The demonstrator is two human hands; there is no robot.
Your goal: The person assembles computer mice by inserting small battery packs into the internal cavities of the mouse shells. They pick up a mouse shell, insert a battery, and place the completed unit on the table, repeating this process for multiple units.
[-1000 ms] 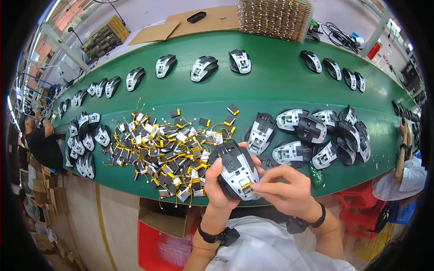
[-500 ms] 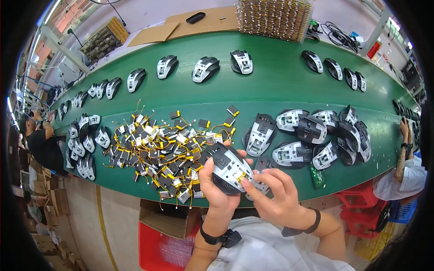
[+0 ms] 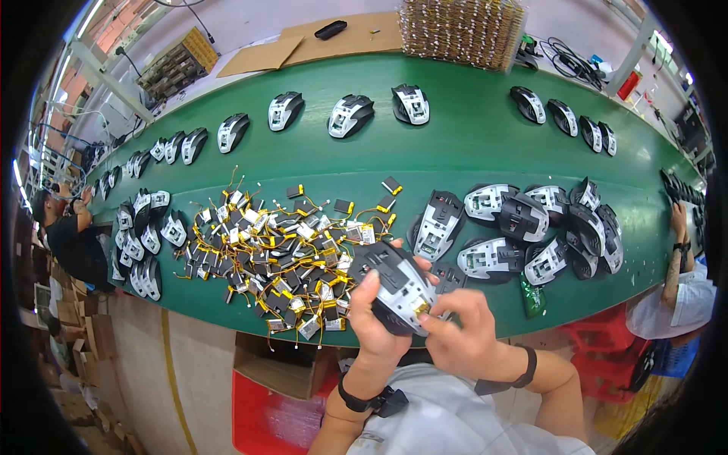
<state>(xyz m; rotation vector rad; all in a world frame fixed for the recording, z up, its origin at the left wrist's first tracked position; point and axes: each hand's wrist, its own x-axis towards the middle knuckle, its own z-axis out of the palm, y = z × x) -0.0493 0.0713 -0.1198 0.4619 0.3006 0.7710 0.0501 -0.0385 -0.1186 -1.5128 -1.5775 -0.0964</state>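
My left hand point(image 3: 379, 334) grips a computer mouse point(image 3: 390, 284), its black and silver body tilted over the bench's near edge, thumb on one side and fingertips round the other. At its lower end shows a small yellow-taped battery point(image 3: 422, 308). My right hand point(image 3: 464, 334) is closed there, fingers curled and tips pinching at the yellow part; its wires are too small to make out. Left of the mouse spreads a heap of batteries point(image 3: 265, 258) with yellow tape and thin leads. Just beyond my right fingers lies a dark mouse part point(image 3: 449, 277), partly covered.
Several mice point(image 3: 523, 216) crowd the bench at right, near a green packet point(image 3: 533, 296). Another group point(image 3: 140, 243) sits at left. More mice point(image 3: 350, 116) line the green belt point(image 3: 470, 144). A red bin point(image 3: 254, 413) stands below; co-workers point(image 3: 72, 235) sit at both sides.
Both hands and the held mouse have shifted slightly right and toward me. My right fingers have curled in more tightly at the yellow part. The mice on the far belt have slid slightly right.
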